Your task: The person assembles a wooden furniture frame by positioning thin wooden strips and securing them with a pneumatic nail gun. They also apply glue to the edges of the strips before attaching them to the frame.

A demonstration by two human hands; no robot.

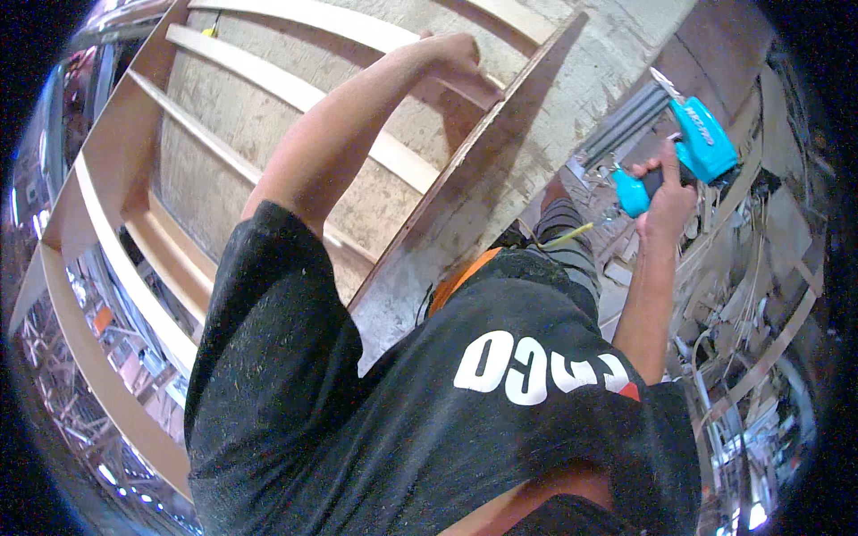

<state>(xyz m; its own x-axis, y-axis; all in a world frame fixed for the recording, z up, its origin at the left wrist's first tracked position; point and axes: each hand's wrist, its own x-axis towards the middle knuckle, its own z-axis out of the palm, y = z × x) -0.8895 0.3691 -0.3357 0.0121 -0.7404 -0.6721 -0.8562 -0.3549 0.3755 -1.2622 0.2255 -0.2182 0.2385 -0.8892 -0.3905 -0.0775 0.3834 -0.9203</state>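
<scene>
My left hand point(451, 52) reaches up and grips a pale wooden slat point(393, 156) of a large wooden frame point(107, 179) standing in front of me. The frame has several parallel slats and a dark side board point(465, 170) along its right edge. My right hand point(666, 192) is lower and to the right, closed around the handle of a turquoise nail gun point(693, 143) with a long grey magazine point(626, 125). The gun is held away from the frame, over the floor. My black shirt fills the lower middle of the view.
A rough concrete surface point(268, 116) shows behind the slats. Wood offcuts, strips and cables point(760, 295) litter the floor at the right. Metal shelving or scaffolding point(63, 357) lies beyond the frame at the lower left.
</scene>
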